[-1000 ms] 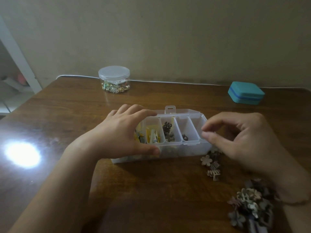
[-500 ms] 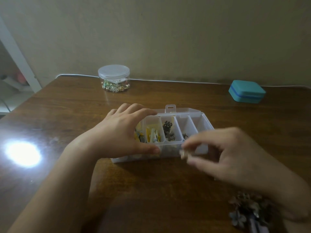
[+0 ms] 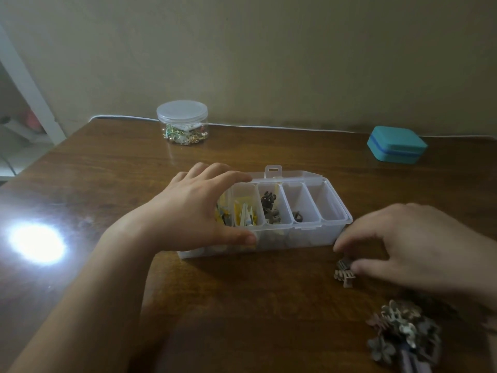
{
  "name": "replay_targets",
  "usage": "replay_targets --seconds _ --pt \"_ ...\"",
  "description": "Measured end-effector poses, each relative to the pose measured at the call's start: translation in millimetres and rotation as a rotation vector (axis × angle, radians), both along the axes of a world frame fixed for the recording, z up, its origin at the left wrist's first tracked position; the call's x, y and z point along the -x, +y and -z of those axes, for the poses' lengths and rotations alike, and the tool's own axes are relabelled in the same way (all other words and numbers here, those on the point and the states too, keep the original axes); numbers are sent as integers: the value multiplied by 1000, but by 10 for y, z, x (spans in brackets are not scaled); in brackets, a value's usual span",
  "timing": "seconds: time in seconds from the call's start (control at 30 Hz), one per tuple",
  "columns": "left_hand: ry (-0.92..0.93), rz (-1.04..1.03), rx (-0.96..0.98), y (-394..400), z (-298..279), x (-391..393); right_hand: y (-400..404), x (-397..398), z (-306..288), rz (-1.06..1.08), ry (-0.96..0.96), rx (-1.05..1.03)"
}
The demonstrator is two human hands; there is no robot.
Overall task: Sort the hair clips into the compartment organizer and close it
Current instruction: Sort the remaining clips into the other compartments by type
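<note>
A clear plastic compartment organizer (image 3: pixel 309 238) stands open mid-table, its lid (image 3: pixel 295 174) folded back. My left hand (image 3: pixel 188 211) grips its left end, thumb on the front wall and fingers over the back rim. Yellow clips fill the left compartments, dark clips (image 3: pixel 269 205) the middle one, and a single dark clip (image 3: pixel 297 216) lies in the one beside it. The rightmost compartment holds nothing. My right hand (image 3: pixel 408 243) is down on the table right of the box. Its thumb and forefinger pinch a small hair clip (image 3: pixel 344 263), just above a beige clip (image 3: pixel 344 276).
A pile of flower-shaped hair clips (image 3: pixel 403 335) lies at the near right. A clear lidded jar (image 3: pixel 182 122) of small trinkets stands at the back left, a teal case (image 3: pixel 395 144) at the back right. A white cable (image 3: pixel 269 127) runs along the wall. Lamp glare (image 3: pixel 37 242) marks the left tabletop.
My right hand has dropped from the organizer's right end, passed its front wall, and come down on the loose clips to the right. The left hand has stayed on the box.
</note>
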State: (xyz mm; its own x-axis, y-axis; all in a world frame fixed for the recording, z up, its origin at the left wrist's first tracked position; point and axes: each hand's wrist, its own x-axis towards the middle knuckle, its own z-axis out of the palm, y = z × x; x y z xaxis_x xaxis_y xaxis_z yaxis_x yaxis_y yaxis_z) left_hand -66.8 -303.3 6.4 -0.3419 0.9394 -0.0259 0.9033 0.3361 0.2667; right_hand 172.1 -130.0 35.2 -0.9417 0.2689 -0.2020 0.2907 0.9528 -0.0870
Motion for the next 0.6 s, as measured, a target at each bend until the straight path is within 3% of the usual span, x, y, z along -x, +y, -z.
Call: replay_targets --seconds 0.1,0.27,0.37,0.47,0.53,0.6 --pt "4 1 -3 5 5 -3 -7 18 44 -31 -65 4" --pt "3 -2 -3 6 -2 -10 14 -1 2 -79 20 50" --pt "-5 -3 -1 6 -2 -7 10 -6 -58 -131 321 303" --pt "4 -1 -5 7 1 -3 -61 109 31 -57 819 307" --pt "-3 -2 -4 6 -2 -3 -94 228 168 1 922 253" --pt "-2 1 -9 6 -1 -8 -82 273 253 21 872 207"
